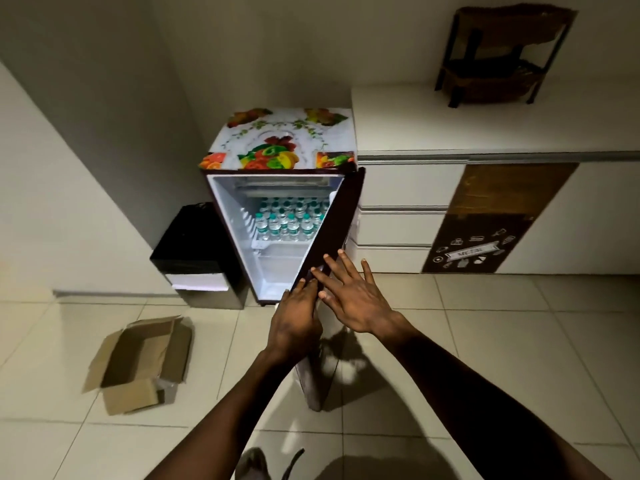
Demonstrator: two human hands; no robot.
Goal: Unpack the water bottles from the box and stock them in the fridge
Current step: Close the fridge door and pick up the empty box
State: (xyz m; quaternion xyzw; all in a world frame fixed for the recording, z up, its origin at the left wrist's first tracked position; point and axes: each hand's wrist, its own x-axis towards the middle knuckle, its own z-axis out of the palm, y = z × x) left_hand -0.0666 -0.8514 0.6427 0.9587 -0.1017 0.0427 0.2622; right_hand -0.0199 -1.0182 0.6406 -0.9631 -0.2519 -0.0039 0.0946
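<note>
fridge (242, 216): open, lit inside; fruit-print cover on top. water bottles (291, 220): upright in rows on an inner shelf. fridge door (332, 233): dark, partly swung. left hand (296, 322): fingers close together, flat on the door's edge. right hand (353, 297): fingers spread wide, flat on the door's face. box (142, 362): cardboard, flaps open, on the tiled floor left of the fridge.
</note>
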